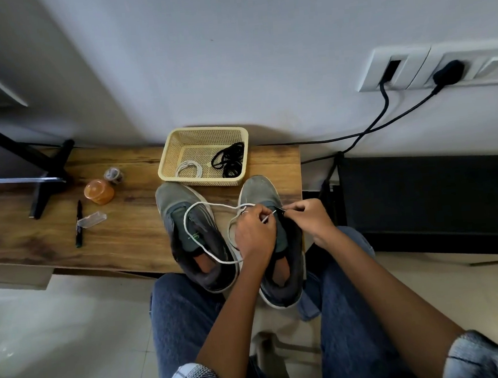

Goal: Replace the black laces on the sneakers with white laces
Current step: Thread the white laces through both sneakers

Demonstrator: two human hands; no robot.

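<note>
The white lace (204,243) is looping across the left sneaker (196,237) at frame centre, and its tip is being pinched by the left hand (255,233) over the right sneaker (276,246). The right hand (309,218) is gripping the eyelet edge of that sneaker with curled fingers. Both sneakers are sitting on the wooden surface (125,228), heels toward the person. Just above them in the frame, a cream basket (179,152) is holding the black laces (229,160) and a second coiled white lace (188,168). Further left, an orange container (99,191), a marker (78,224) and a clear cap (91,220) are lying on the surface.
</note>
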